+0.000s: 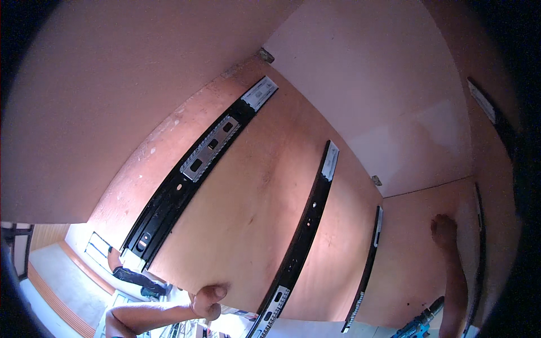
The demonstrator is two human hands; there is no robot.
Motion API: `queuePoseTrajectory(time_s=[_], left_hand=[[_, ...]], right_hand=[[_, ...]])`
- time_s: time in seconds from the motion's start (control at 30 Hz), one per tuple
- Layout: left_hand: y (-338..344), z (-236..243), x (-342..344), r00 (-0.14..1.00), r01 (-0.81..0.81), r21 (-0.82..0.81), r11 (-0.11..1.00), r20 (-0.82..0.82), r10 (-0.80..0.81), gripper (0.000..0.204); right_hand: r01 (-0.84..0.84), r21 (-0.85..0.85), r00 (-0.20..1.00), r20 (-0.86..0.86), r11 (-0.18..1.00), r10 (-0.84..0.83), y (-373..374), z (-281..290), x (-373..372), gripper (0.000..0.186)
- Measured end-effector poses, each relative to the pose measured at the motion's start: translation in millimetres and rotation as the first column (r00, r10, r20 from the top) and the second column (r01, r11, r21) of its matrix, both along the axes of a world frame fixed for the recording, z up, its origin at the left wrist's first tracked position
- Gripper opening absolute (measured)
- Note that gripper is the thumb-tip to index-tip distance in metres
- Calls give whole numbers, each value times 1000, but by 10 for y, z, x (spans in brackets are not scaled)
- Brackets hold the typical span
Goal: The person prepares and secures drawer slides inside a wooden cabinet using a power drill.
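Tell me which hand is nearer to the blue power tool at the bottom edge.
Right. The right hand presses the cabinet floor above the blue power tool; the left hand grips the panel's front edge, far across.

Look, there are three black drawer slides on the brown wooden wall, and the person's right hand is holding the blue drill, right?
Not quite. In the head view the right hand is pressed flat against the wooden panel, away from the blue drill lying lower down. The three black drawer slides are there.

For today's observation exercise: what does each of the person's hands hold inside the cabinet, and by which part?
The left hand grips the front edge of the reddish-brown plywood side panel. The right hand rests on the bottom board, holding nothing.
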State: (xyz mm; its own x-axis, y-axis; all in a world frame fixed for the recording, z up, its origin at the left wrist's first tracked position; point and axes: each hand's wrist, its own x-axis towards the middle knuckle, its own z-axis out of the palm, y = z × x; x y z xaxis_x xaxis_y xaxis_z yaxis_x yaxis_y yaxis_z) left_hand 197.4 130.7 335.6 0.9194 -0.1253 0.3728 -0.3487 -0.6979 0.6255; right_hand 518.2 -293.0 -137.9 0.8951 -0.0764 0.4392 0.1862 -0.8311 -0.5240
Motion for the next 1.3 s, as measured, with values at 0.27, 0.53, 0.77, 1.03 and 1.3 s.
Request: queuePoseTrajectory(time_s=[0.27,0.53,0.77,1.03,1.3], left_hand=[[-492,14,255,986,-167,-193,967,-39,162,34],[-325,-65,370,964,68,-16,998,258,-62,34],[-153,-217,389,906,-52,281,958,417,-73,17],[-253,-172,372,917,24,74,997,396,-51,18],[-537,-92,361,935,-10,-19,1000,355,16,16]], right_hand=[[-14,-116,981,-195,993,-9,28,93,-117,24],[91,-100,973,-205,991,-110,456,1241,-718,29],[-182,-104,983,2,978,183,760,2511,-763,28],[-558,586,801,566,588,195,1584,4338,-232,24],[-628,721,776,608,291,167,2197,4936,-92,41]])
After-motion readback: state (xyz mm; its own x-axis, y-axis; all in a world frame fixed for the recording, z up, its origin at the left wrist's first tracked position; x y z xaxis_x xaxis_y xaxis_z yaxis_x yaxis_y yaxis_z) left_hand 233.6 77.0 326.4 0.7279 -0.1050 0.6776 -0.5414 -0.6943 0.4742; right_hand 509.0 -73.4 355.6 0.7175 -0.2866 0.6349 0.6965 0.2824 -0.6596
